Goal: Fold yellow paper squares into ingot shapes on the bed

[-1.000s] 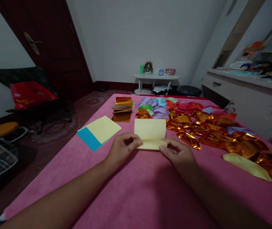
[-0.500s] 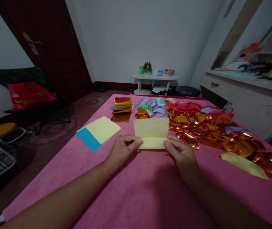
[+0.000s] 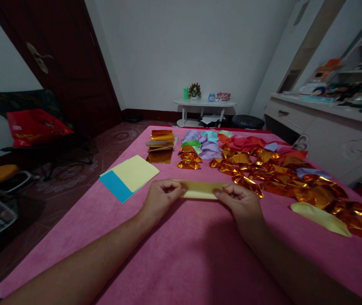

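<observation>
Yellow paper strip (image 3: 200, 189) held at both ends, near middle of pink-covered tabletop (image 3: 181, 254); strip is folded into a narrow band, long side running left to right. Whether it is rested on the cloth or lifted slightly cannot be told.

Left end is pinched by left hand (image 3: 164, 197), thumb on top, fingers curled under, hand mostly closed. Right end is pinched the same way by right hand (image 3: 239, 201), thumb laid on the near edge, fingers bent. Strip is stretched straight between the two; undersides of the fingers are hidden.

To the left of left hand, flat yellow sheets (image 3: 138, 171) are stacked, overlapped with a blue sheet (image 3: 117, 186) that is exposed along the near left side. Beyond these, a gold foil stack (image 3: 160, 146) is placed. Beyond the strip, purple folded pieces (image 3: 210, 150) and a green piece (image 3: 192, 144) are bunched together, with two gold pieces (image 3: 189, 161) set just in front. To the right, many folded gold foil pieces (image 3: 272, 178) are spread in a crowded patch, bordered on the far side by red pieces (image 3: 247, 142). A yellow folded piece (image 3: 321, 218) is laid at the near edge of that patch.
</observation>
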{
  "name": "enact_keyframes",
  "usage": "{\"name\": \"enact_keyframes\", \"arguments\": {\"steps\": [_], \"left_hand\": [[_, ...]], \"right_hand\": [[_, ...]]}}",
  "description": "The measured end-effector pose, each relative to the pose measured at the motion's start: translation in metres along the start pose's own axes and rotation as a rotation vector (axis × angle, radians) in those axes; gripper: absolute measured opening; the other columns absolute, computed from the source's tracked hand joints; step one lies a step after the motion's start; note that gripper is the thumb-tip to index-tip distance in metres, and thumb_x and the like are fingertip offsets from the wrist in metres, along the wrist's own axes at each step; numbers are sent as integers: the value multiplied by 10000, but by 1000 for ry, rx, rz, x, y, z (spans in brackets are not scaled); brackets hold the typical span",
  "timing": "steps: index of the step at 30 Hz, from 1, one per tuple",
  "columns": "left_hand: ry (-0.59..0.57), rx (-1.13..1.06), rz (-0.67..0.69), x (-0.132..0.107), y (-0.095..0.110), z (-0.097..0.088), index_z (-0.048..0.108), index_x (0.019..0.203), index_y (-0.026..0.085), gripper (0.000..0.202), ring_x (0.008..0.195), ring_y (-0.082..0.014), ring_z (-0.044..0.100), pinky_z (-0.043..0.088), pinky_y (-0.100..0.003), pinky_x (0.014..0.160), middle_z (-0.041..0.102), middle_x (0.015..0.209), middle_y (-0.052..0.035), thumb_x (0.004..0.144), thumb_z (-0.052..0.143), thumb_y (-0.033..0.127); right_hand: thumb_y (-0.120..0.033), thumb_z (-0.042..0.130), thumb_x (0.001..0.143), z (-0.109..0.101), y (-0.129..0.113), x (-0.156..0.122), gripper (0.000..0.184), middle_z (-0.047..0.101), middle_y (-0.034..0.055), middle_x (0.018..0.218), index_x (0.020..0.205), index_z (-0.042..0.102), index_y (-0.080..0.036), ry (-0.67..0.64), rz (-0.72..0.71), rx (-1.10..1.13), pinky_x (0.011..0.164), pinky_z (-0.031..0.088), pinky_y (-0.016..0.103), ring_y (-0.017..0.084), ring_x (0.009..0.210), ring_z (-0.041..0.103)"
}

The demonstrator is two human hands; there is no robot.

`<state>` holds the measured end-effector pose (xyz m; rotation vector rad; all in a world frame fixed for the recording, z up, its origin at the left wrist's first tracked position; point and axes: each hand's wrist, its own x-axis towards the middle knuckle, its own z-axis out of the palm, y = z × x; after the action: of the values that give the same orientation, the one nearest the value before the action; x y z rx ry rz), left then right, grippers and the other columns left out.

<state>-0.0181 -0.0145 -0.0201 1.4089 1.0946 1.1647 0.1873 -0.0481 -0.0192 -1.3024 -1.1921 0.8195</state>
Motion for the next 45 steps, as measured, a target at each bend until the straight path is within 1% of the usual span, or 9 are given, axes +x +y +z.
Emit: {"name": "enact_keyframes", "arguments": {"steps": [4, 7, 12, 16, 19, 24, 29, 38, 45], "left_hand": [[-3, -27, -56, 0, -1, 1, 714, 692, 121, 174, 544, -84, 507, 373, -189, 509, 610, 600, -4, 668, 736, 292], [-12, -50, -94, 0, -3, 1, 720, 929, 121, 318, 506, -75, 487, 372, -196, 496, 582, 579, 11, 660, 747, 289], [-27, -47, 14, 2, -11, 0, 683, 1081, 165, 448, 556, -56, 426, 326, -180, 504, 496, 626, 36, 650, 762, 253], [-40, -25, 68, 2, -13, -2, 703, 1051, 192, 395, 602, -66, 426, 325, -187, 524, 501, 677, 23, 662, 751, 242], [-40, -45, 31, 2, -12, -1, 707, 1041, 177, 400, 578, -64, 410, 308, -191, 516, 485, 639, 30, 648, 753, 231], [-51, -95, -60, 1, -8, 1, 704, 1035, 150, 426, 539, -58, 415, 303, -194, 508, 492, 594, 37, 622, 763, 235], [-42, -66, -68, 0, -4, 1, 729, 914, 136, 318, 513, -53, 416, 292, -189, 488, 505, 561, 35, 623, 765, 259], [-38, -73, -94, 1, -3, 2, 713, 803, 125, 286, 470, -45, 401, 277, -171, 443, 495, 522, 46, 566, 797, 263], [-131, -109, -168, 1, -3, 1, 619, 655, 115, 269, 439, -31, 391, 250, -156, 428, 522, 510, 42, 574, 801, 295]], "right_hand": [[-374, 763, 583, 2, 0, 1, 278, 522, -22, 559, 522, 581, -173, -2, 66, 41, 464, 359, 233, 105, 507, 448], [-393, 775, 581, 3, 4, 2, 283, 576, -5, 578, 540, 605, -171, -15, 85, 67, 476, 382, 243, 114, 508, 480], [-399, 796, 563, 2, 10, 4, 266, 690, 48, 743, 608, 659, -175, -41, 74, 142, 614, 492, 296, 186, 665, 608], [-444, 724, 656, 0, 3, 3, 279, 699, 52, 749, 690, 707, -169, -102, 48, 77, 657, 505, 308, 207, 711, 626], [-457, 687, 694, -1, -3, 1, 290, 691, 42, 709, 693, 715, -168, -111, 17, 27, 628, 500, 301, 202, 679, 621], [-424, 733, 653, -1, -4, 0, 255, 709, 48, 734, 689, 725, -172, -63, 3, 27, 623, 504, 296, 201, 683, 634], [-425, 761, 626, -1, -2, -1, 263, 702, 46, 674, 673, 716, -170, -30, 22, 30, 561, 493, 272, 174, 605, 620], [-449, 771, 596, 0, 0, -1, 298, 684, 41, 622, 645, 691, -165, -8, 40, 59, 505, 458, 256, 152, 542, 587], [-473, 797, 534, 2, 7, 3, 340, 683, 44, 613, 631, 688, -166, 21, 65, 98, 508, 464, 272, 159, 532, 584]]}}
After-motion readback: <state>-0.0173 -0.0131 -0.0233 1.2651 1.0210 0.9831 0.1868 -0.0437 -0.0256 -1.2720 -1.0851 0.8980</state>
